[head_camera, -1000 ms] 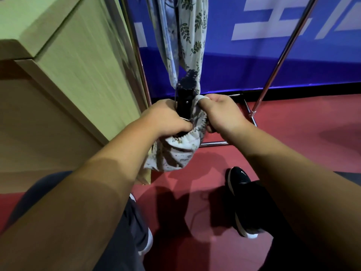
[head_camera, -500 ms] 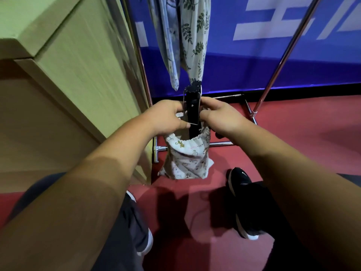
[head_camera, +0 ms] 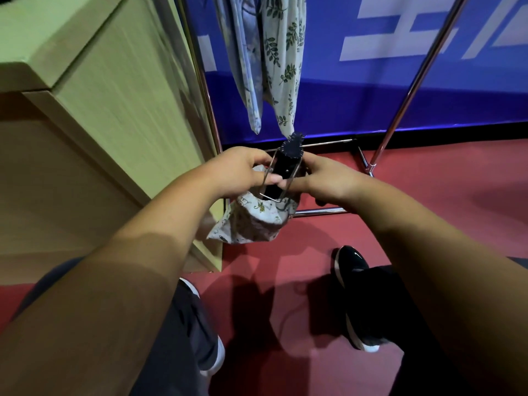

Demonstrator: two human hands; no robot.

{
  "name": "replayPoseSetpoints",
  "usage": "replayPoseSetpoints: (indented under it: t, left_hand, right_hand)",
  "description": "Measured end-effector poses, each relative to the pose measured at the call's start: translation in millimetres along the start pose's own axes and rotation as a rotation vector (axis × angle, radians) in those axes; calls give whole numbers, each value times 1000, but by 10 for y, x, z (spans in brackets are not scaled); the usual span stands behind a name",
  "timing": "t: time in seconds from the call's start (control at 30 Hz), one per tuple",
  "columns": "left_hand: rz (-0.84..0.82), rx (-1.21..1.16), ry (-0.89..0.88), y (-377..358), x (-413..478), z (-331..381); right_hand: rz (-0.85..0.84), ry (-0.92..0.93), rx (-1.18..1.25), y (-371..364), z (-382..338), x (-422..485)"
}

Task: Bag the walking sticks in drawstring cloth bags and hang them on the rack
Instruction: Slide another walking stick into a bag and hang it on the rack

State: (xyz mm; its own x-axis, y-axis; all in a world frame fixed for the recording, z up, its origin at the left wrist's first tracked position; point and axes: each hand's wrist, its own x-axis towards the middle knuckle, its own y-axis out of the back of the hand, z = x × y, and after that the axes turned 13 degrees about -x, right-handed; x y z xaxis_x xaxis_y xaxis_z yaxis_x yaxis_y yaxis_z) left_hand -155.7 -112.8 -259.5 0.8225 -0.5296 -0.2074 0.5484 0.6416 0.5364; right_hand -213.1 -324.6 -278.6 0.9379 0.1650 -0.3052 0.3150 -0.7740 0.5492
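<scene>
Left hand [head_camera: 240,172] and right hand [head_camera: 334,181] hold black walking stick [head_camera: 283,170], apparently in cloth bag [head_camera: 257,221].

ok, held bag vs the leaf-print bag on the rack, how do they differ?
The held bag sits bunched round the black stick, which pokes out of its mouth; the leaf-print bag hangs long and slim on the rack. The left hand and right hand grip at the held bag's mouth; the leaf-print bag hangs untouched. Both are pale printed cloth.
</scene>
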Motion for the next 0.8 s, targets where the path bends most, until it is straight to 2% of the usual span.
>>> replayPoseSetpoints:
  t: [0.2,0.33,0.47,0.57,0.67,0.8]
  left_hand:
    - [53,-38,20,117,-8,19]
    - [115,194,11,149,-22,23]
    - [143,359,21,116,-38,25]
    - [175,505,86,105,-20,21]
    - [174,632,158,157,13,-12]
    - [243,546,253,236,23,-57]
  right_hand:
    - [-4,-37,-47,88,-98,-64]
    - [-123,-1,8,112,-107,-82]
    - [-127,5,-195,82,-20,-19]
    - [-56,4,-385,70,-4,16]
    - [54,-72,-427,84,-56,9]
    - [194,-178,-342,94,-27,32]
